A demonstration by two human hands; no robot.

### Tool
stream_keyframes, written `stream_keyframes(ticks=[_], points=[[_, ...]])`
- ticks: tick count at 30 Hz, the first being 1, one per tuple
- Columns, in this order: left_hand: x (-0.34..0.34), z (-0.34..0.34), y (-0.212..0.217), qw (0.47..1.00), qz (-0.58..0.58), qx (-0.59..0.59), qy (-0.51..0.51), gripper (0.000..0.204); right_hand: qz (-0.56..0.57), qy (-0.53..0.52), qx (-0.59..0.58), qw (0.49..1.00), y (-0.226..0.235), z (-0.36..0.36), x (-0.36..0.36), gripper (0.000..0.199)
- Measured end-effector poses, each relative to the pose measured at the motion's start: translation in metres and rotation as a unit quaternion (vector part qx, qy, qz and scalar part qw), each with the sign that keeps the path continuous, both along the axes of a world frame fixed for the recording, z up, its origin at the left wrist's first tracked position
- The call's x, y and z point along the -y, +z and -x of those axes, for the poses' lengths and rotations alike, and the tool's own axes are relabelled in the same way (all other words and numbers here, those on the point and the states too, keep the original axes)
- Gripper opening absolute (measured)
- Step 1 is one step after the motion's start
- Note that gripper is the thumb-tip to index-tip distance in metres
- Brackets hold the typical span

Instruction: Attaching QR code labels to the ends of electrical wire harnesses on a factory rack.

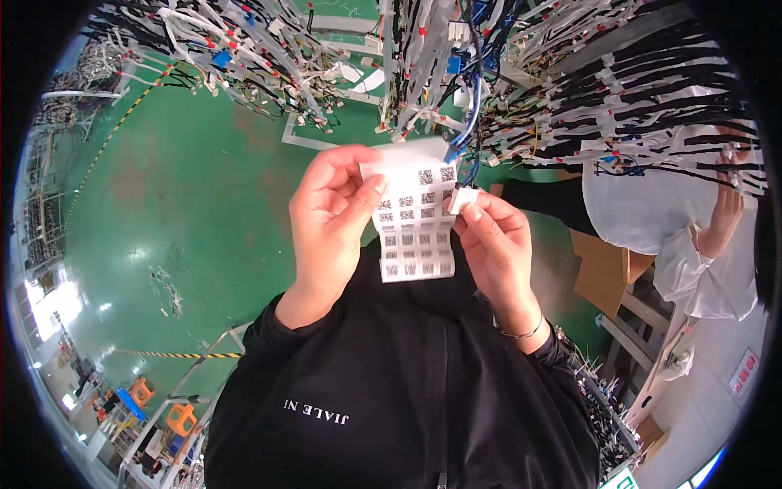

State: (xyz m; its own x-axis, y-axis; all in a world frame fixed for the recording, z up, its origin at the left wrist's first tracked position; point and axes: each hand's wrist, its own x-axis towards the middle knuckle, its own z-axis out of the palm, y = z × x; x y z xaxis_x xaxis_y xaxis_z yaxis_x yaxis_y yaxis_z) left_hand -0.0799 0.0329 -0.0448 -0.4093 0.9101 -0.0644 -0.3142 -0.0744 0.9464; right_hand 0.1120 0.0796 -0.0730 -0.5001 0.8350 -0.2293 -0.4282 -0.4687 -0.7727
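Aloft, a white paper sheet of black square codes [416, 218] beside a small white plastic connector [463, 200].
The left hand [327, 224] grasps the sheet's upper-left edge; at its right edge, the right hand [497, 243] pinches the connector below blue wires [476, 114].

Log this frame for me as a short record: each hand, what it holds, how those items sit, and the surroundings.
Left hand: pinching a white paper sheet with rows of black square codes by its left edge
Right hand: gripping a small white rectangular piece, possibly a connector
Relation: piece overlaps the sheet's right edge in view; contact unclear
Overhead in picture: hanging bundles of black and white wires
Right side: another person's bare forearm
Floor: green, smooth floor
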Motion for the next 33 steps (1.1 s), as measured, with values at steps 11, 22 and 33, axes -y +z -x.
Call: stream_keyframes(ticks=[11,22,33], points=[[0.001,-0.016,0.019,0.784,-0.050,-0.606,0.124,0.029,-0.115,-0.059,0.083,0.988,0.009,0.008,0.006,0.018],[-0.012,-0.027,0.022,0.810,-0.070,-0.582,0.023,0.027,-0.218,-0.076,0.088,0.969,0.005,0.005,0.009,0.016],[-0.017,-0.026,0.029,0.812,-0.082,-0.577,-0.026,0.025,-0.352,-0.060,0.180,0.917,0.006,-0.008,-0.003,0.016]])
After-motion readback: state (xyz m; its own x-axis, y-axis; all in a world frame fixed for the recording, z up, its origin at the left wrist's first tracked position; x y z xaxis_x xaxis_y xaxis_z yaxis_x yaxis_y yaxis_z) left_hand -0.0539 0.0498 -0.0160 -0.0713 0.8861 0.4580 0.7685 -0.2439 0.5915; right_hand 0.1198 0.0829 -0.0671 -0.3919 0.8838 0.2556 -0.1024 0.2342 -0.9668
